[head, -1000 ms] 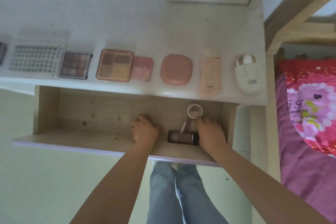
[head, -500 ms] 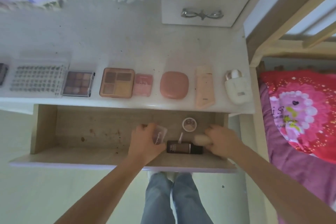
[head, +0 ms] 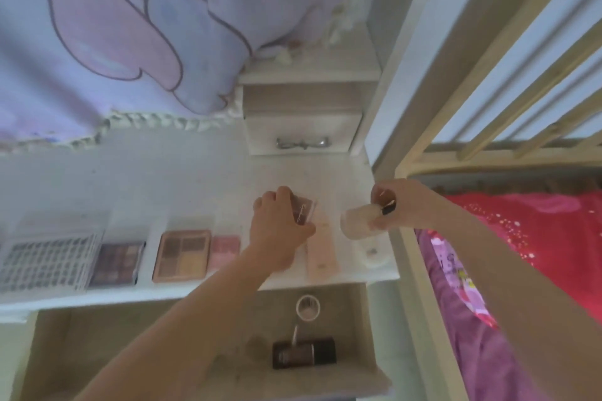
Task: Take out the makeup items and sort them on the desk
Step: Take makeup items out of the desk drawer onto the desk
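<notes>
My left hand (head: 278, 225) holds a small clear compact (head: 304, 213) over the white desk (head: 195, 179), above the row of makeup. My right hand (head: 399, 203) grips a cream bottle (head: 358, 221) with a dark cap, held over the desk's right end above the white bottle (head: 371, 252). On the desk lie a clear grid case (head: 45, 262), a dark eyeshadow palette (head: 117, 262), a tan palette (head: 182, 254), a small pink compact (head: 224, 247) and a peach tube (head: 321, 254). The open drawer (head: 130, 352) holds a dark bottle (head: 303, 353) and a round jar (head: 308, 307).
A small closed drawer with a metal handle (head: 301, 142) stands at the desk's back. A lilac curtain (head: 114, 36) hangs over the back left. A wooden bed frame (head: 423, 153) and pink bedding (head: 521, 254) lie close on the right.
Both hands have risen out of the drawer to the desk top, the left with the clear compact, the right with the cream bottle. The view has tilted upward.
</notes>
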`<state>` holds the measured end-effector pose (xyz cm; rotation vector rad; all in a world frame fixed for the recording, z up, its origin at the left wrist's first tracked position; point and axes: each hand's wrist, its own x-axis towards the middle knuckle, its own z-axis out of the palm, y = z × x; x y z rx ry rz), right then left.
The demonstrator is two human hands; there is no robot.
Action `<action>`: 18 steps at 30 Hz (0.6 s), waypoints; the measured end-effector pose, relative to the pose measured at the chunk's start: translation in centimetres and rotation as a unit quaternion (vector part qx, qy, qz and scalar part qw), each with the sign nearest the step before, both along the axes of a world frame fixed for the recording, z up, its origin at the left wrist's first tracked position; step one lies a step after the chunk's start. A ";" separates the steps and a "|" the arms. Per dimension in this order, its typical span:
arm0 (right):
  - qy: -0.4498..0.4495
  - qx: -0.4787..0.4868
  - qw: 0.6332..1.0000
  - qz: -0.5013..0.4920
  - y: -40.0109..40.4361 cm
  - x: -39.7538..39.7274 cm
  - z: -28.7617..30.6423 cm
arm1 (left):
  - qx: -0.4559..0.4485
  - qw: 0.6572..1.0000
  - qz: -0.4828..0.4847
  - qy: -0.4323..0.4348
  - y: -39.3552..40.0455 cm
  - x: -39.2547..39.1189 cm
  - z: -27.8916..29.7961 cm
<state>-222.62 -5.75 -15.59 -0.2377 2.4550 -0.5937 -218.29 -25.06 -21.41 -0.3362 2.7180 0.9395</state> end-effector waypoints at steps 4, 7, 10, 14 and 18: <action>-0.030 -0.061 0.997 -0.034 0.6 -6.3 -1.8 | -0.009 0.999 0.030 -0.010 1.4 -4.1 -0.7; -0.068 -0.127 0.987 -0.069 0.9 -9.6 -3.9 | -0.017 0.998 0.052 -0.030 2.4 -6.2 -1.9; -0.096 -0.179 0.971 -0.123 0.8 -12.2 -6.0 | -0.027 0.996 0.074 -0.040 3.1 -8.4 -2.8; -0.101 -0.168 0.975 -0.106 -0.1 -14.6 -8.1 | -0.050 0.994 0.090 -0.039 4.1 -10.9 -3.6; -0.091 -0.161 0.978 -0.100 -1.1 -14.6 -10.0 | -0.056 0.991 0.113 -0.038 4.5 -11.6 -5.1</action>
